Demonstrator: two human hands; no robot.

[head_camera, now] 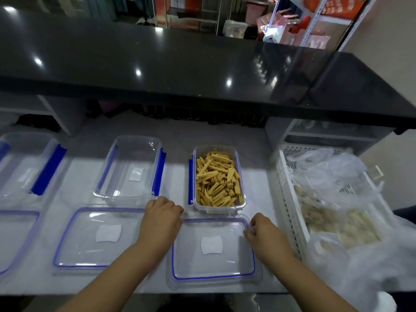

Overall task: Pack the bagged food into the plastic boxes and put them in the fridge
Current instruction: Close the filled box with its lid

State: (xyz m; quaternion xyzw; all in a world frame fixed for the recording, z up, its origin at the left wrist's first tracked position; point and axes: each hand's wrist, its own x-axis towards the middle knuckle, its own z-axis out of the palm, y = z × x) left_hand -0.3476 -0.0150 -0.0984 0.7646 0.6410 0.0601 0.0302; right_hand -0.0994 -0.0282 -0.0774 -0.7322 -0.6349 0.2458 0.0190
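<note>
Left hand (162, 214) and right hand (263, 231) reach forward, grips clamped on the lid (202, 266) at 11 and 1 o'clock; fingertips hidden

leftmost box (22, 154) cut off (left edge), bagged food (337, 221) blurred

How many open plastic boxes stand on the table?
3: left box, empty, partly out of frame; middle box, empty; right box, full of yellow sticks. Others may lie off-frame.

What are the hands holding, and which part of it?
The clear lid: the left hand grips its far left corner, the right hand its far right corner.
</note>
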